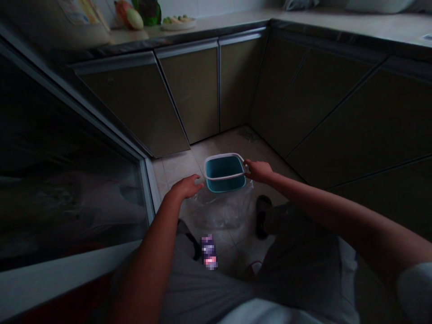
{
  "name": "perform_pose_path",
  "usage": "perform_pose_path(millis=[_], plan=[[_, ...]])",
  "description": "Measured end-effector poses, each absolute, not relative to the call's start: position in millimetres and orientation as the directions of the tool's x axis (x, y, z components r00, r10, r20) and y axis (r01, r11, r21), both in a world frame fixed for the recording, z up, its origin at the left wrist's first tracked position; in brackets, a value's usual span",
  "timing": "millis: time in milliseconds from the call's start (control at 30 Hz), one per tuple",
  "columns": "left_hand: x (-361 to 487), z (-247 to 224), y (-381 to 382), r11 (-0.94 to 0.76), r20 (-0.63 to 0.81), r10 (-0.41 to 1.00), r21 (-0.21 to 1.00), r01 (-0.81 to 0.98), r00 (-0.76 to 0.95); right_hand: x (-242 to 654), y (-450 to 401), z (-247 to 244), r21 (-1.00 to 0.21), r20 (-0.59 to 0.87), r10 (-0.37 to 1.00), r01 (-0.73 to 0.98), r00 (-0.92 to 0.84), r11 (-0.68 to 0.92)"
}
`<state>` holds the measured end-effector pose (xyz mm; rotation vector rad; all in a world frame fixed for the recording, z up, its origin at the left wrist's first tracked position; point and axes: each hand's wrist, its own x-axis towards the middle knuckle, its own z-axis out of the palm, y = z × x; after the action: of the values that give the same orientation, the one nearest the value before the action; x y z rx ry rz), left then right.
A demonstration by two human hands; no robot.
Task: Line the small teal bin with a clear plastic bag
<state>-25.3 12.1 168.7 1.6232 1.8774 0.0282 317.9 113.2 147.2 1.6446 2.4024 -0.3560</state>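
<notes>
A small square teal bin (224, 173) with a white rim is held out above the tiled floor. My right hand (258, 171) grips the right side of that rim. My left hand (185, 187) reaches in from the left, its fingertips at the rim's left corner and the thin clear plastic bag (224, 209) that spreads below the bin. I cannot tell whether those fingers pinch anything. The bin's underside is hidden by the bag.
Dark olive cabinet doors (192, 94) meet in a corner ahead and to the right, under a pale countertop (216, 31) with produce and a plate. A glass panel (67, 157) stands at left. A pixelated object (208, 252) and my dark-shod foot (262, 216) are below.
</notes>
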Motion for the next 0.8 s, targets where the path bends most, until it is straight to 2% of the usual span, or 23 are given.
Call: perform_pose_path(millis=[167,267,433,633,700,800], plan=[[-30,145,10,0.255,-0.397,0.915,0.424,0.869,-0.075,339,102,108,-0.032,-0.546,0.821,0.983,-0.168,0.18],[-38,126,5,0.3,-0.399,0.908,0.409,0.862,-0.127,355,108,98,-0.054,-0.606,0.788,0.993,-0.114,0.102],[-44,100,-6,0.349,-0.466,0.871,0.362,0.864,-0.156,372,119,95,-0.102,-0.555,0.826,0.993,-0.102,0.054],[-41,90,-3,0.355,-0.443,0.879,0.363,0.862,-0.175,380,131,102,-0.096,-0.447,0.894,0.995,-0.038,-0.006],[-39,91,0,0.335,-0.412,0.896,0.384,0.86,-0.165,381,134,106,-0.101,-0.434,0.901,0.995,-0.019,-0.027],[-32,99,4,0.298,-0.277,0.943,0.454,0.84,-0.185,379,135,116,-0.108,-0.435,0.9,0.994,-0.02,-0.03]])
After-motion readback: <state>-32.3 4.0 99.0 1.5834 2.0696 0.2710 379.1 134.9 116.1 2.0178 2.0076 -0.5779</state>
